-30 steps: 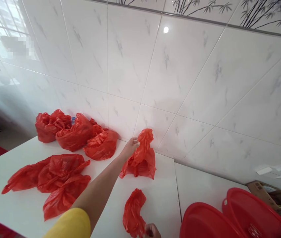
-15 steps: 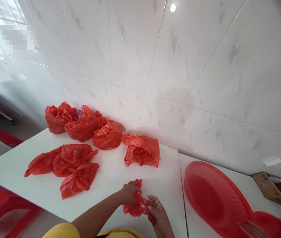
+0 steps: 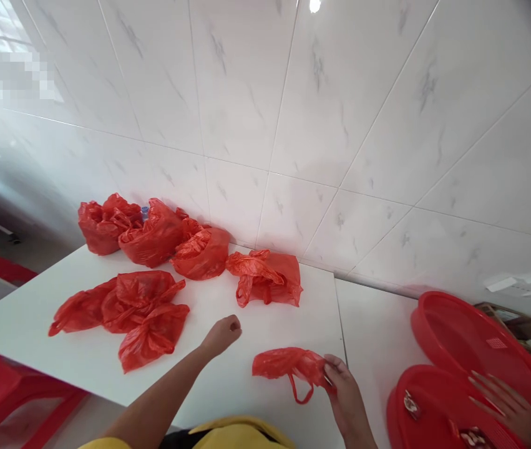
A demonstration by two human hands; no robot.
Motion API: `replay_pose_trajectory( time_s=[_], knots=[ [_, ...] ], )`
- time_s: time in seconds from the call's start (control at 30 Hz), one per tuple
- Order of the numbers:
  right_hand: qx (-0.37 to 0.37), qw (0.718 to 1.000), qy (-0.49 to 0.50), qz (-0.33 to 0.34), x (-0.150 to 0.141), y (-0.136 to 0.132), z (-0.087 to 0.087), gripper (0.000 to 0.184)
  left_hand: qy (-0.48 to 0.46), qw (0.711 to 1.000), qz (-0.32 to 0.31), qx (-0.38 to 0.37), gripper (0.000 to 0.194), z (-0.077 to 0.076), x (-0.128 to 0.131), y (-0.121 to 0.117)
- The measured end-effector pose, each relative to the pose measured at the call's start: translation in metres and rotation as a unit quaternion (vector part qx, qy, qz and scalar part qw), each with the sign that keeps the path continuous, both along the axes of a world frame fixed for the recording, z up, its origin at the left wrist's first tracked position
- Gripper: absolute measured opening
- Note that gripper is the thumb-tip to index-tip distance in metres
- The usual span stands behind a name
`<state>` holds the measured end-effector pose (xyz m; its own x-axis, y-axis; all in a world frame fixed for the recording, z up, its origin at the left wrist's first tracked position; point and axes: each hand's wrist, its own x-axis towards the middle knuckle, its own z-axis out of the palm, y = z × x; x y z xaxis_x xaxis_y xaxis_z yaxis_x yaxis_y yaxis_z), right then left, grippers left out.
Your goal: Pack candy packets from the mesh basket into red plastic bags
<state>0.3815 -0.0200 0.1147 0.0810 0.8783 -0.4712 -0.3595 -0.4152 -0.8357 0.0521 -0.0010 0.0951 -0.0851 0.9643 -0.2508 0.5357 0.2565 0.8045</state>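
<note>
My right hand (image 3: 347,394) pinches a small red plastic bag (image 3: 277,363) by its right end, above the white table. The bag stretches out leftward, and one handle loop dangles below it. My left hand (image 3: 222,335) is curled into a fist over the table to the left of that bag, apart from it, with nothing seen in it. Behind the bag, near the wall, lies a crumpled red plastic bag (image 3: 288,280). Tied red bags (image 3: 148,312) are grouped on the table left of my left hand.
Fuller red bags (image 3: 155,234) stand along the tiled wall, a bottle cap (image 3: 145,213) showing between them. At right, another person's hand (image 3: 503,402) is over two red plastic trays (image 3: 475,330); the nearer holds small wrapped items (image 3: 411,404). A cardboard box (image 3: 527,330) is behind. A red stool (image 3: 7,393) stands left.
My left hand has let go of the red bag and drawn away left, closing. My right hand has carried the bag rightward. The large tray has shifted right, bringing the nearer tray into view.
</note>
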Motion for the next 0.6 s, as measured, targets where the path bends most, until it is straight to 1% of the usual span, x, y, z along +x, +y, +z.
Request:
replay_pose_trajectory(
  time_s=[0.07,0.1,0.13,0.2,0.23,0.27,0.3,0.37,0.4,0.47,0.5,0.53,0.6],
  knots=[
    [0.004,1.000,0.019,0.024,-0.016,-0.003,0.003,0.032,-0.042,0.998,-0.053,-0.001,0.010,0.007,0.024,-0.006],
    [0.006,0.999,0.028,0.037,-0.025,-0.005,0.005,0.031,-0.062,0.995,-0.082,-0.001,0.014,0.012,0.037,-0.009],
    [0.006,0.998,0.033,0.053,-0.034,-0.007,0.007,0.030,-0.080,0.991,-0.112,0.003,0.024,0.018,0.050,-0.012],
    [0.010,0.996,0.027,0.086,-0.048,-0.008,0.012,0.029,-0.108,0.981,-0.158,0.031,0.059,0.030,0.073,-0.017],
    [0.017,0.995,0.019,0.100,-0.053,-0.008,0.016,0.029,-0.119,0.975,-0.179,0.049,0.068,0.036,0.082,-0.018],
    [0.026,0.994,0.010,0.109,-0.056,-0.008,0.020,0.028,-0.124,0.973,-0.186,0.059,0.065,0.041,0.089,-0.018],
    [0.036,0.993,0.004,0.110,-0.057,-0.006,0.026,0.028,-0.126,0.972,-0.187,0.064,0.052,0.045,0.093,-0.017],
    [0.054,0.995,0.004,0.089,-0.056,-0.002,0.037,0.030,-0.121,0.978,-0.159,0.058,0.016,0.049,0.096,-0.013],
    [0.062,0.996,0.009,0.071,-0.053,0.001,0.042,0.033,-0.119,0.982,-0.137,0.055,0.006,0.050,0.095,-0.010],
    [0.079,0.996,0.013,0.043,-0.048,0.005,0.049,0.044,-0.118,0.988,-0.085,0.051,0.011,0.049,0.089,-0.006],
    [0.087,0.995,0.007,0.040,-0.047,0.007,0.051,0.049,-0.121,0.990,-0.058,0.049,0.014,0.048,0.086,-0.004],
    [0.089,0.995,-0.007,0.045,-0.047,0.007,0.050,0.055,-0.128,0.990,-0.032,0.047,0.017,0.048,0.083,-0.003],
    [0.077,0.993,-0.050,0.070,-0.054,0.005,0.043,0.064,-0.151,0.988,0.006,0.042,0.022,0.049,0.080,-0.004]
  ],
)
